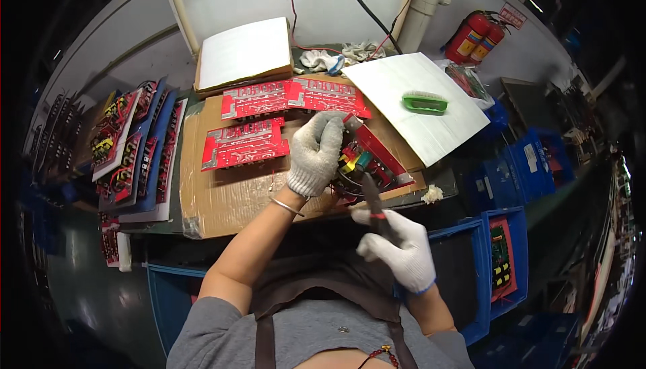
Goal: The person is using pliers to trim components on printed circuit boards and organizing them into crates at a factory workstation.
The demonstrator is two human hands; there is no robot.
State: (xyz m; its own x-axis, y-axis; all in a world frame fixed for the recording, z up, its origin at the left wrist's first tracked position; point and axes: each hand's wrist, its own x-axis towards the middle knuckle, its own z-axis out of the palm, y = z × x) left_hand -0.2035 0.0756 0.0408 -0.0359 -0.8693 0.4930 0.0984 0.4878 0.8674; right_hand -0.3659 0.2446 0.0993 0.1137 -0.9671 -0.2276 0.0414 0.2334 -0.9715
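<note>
A small rectangular red-and-white sign (513, 16) with printed characters stands just above two red cylindrical fire extinguishers (476, 24), which carry pale and yellow printed labels (465, 47). A white rectangular label (530, 157) sits on a blue plastic bin (517, 167). Fine pale marks on the flat red rectangular circuit boards (245, 143) may be lettering, but are too small to read.

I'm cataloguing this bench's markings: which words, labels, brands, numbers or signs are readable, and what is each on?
None can be read clearly enough to quote.
Pale rectangular wall sign with red characters: too blurred.
Printed labels on red cylindrical fire extinguishers: too small.
White paper label on a blue plastic bin: too blurred.
Red rectangular circuit boards: any lettering too small.
</note>
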